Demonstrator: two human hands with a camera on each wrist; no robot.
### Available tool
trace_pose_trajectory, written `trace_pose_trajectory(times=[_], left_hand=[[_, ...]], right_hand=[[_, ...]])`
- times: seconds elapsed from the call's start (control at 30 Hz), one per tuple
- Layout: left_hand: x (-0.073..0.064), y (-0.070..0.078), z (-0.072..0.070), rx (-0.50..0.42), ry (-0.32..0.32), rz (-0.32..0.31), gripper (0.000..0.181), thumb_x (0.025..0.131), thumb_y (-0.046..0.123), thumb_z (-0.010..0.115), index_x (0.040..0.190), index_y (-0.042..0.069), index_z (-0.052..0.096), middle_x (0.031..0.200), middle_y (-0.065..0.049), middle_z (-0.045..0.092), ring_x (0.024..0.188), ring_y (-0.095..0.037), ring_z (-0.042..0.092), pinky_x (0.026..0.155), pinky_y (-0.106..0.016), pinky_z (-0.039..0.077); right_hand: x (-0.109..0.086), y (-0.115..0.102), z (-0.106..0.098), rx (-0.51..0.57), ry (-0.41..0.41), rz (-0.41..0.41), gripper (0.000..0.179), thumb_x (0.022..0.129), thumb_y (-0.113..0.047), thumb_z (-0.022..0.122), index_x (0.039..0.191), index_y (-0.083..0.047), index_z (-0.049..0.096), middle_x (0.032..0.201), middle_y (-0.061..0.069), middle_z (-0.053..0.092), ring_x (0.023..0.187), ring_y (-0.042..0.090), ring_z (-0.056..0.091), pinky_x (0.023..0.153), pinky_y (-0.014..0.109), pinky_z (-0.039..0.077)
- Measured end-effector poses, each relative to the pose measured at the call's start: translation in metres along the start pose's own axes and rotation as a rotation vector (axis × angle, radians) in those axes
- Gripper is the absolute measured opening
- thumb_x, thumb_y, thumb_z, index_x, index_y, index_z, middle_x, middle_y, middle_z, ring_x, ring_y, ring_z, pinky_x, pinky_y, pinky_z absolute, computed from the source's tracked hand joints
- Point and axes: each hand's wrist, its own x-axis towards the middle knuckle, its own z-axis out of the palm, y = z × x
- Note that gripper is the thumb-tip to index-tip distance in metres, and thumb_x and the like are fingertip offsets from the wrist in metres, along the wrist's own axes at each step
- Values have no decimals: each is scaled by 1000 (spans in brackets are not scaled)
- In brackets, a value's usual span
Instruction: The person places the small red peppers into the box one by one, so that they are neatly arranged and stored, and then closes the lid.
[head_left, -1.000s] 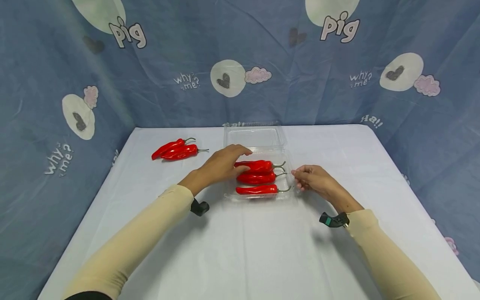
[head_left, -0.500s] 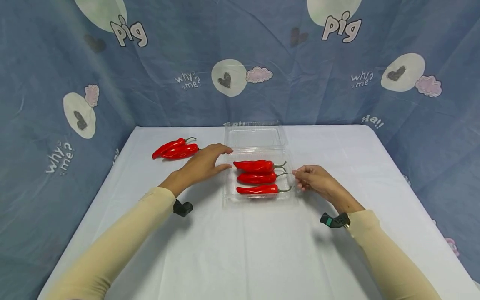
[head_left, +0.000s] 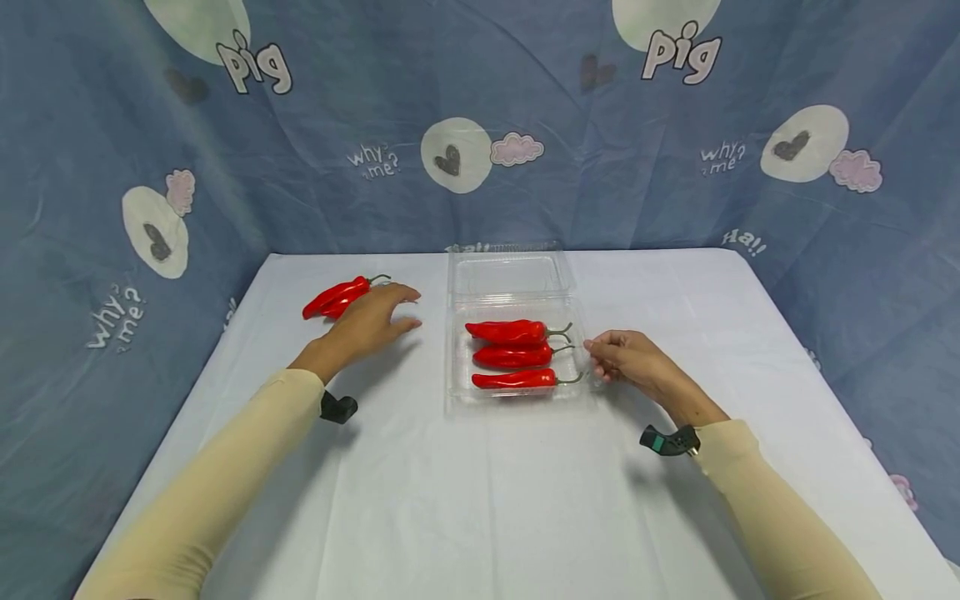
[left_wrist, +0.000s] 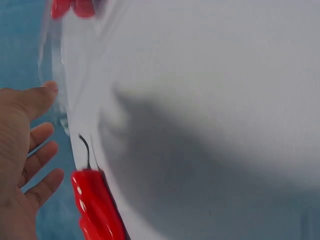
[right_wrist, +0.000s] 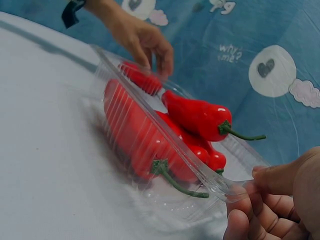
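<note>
My left hand [head_left: 362, 323] is over the table just right of two loose red chili peppers [head_left: 330, 297], partly covering them. Its fingers are spread and hold nothing; in the left wrist view, a loose pepper [left_wrist: 97, 202] lies below the fingertips. With thumb and fingers, my right hand [head_left: 632, 360] pinches the right rim of a clear plastic clamshell box [head_left: 459, 350]. That pinch on the rim [right_wrist: 216, 184] shows closely in the right wrist view. Several red peppers [head_left: 513, 357] lie inside the box, their green stems pointing right.
The box's hinged lid [head_left: 510, 273] lies folded back toward the table's far edge. A white cloth covers the table [head_left: 480, 500]. Behind and at the sides hangs a blue printed curtain [head_left: 315, 108].
My left hand has moved left, from above the peppers in the box to beside the loose ones, carrying nothing. My right hand has stayed on the box's rim.
</note>
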Motion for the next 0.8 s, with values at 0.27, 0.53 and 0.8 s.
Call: trace_pose_trajectory(times=[0.27,0.53,0.8], left_hand=[[0,-29,-3,27,22,-90,52,93,29,74,140,13,55,143,-10,54,137,-31,43,112,-55,38],[-1,-51,-7,61,24,-157,58,91,27,77,141,11,52,145,-12,49,136,-34,38,103,-62,45],[-1,-62,-7,82,-3,-184,63,94,28,73,149,10,46,152,-19,40,140,-39,33,109,-64,37]], right_hand=[[3,3,0,12,0,-9,33,102,-23,61,112,8,54,78,1,59,66,10,57,62,25,52],[2,2,0,0,-6,-5,32,103,-23,60,112,8,54,79,1,59,66,10,57,63,26,52],[3,3,0,3,6,5,35,102,-24,61,114,7,54,79,1,59,66,11,58,63,25,52]])
